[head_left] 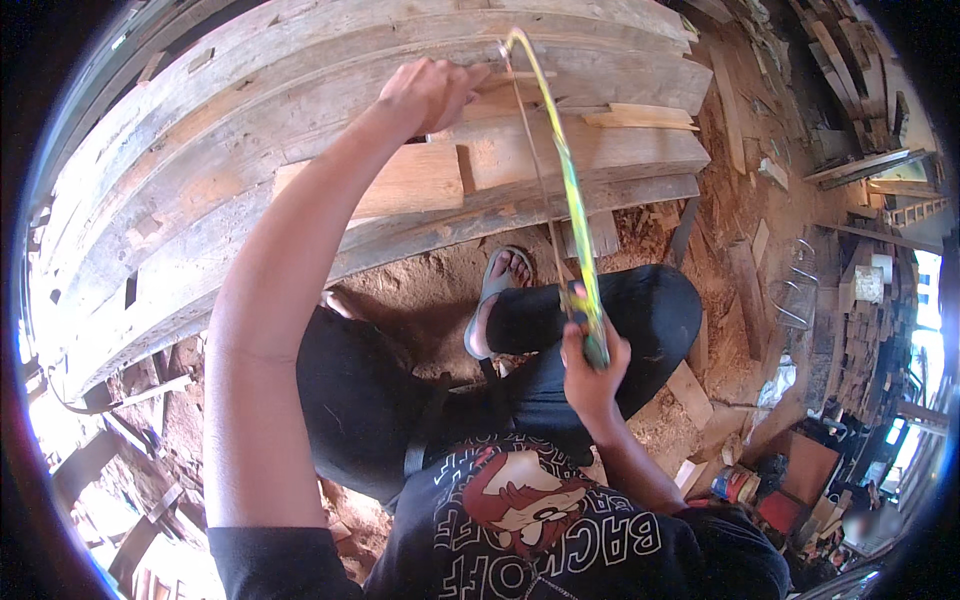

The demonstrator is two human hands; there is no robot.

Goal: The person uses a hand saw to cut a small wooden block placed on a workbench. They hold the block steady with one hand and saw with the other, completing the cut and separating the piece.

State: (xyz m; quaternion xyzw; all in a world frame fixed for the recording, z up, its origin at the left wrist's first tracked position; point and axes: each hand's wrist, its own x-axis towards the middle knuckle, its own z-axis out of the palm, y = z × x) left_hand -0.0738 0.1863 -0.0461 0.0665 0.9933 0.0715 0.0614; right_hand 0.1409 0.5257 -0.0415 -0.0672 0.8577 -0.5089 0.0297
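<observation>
Reaching over the bench's (655, 153) near edge, the saw (568, 170) is held by its handle, wrapped in the right hand (595, 358) — room is left before the knee (668, 310). A strip (532, 75) is neared by the left hand (430, 92); its fingertips are part-hidden — any pinch cannot be told.

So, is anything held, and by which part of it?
The right hand grips the bow saw by its handle end; whether the left hand holds anything cannot be told.

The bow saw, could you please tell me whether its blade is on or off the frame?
On: the blade stretches along the yellow-green frame, from its far end toward the right hand.
</observation>
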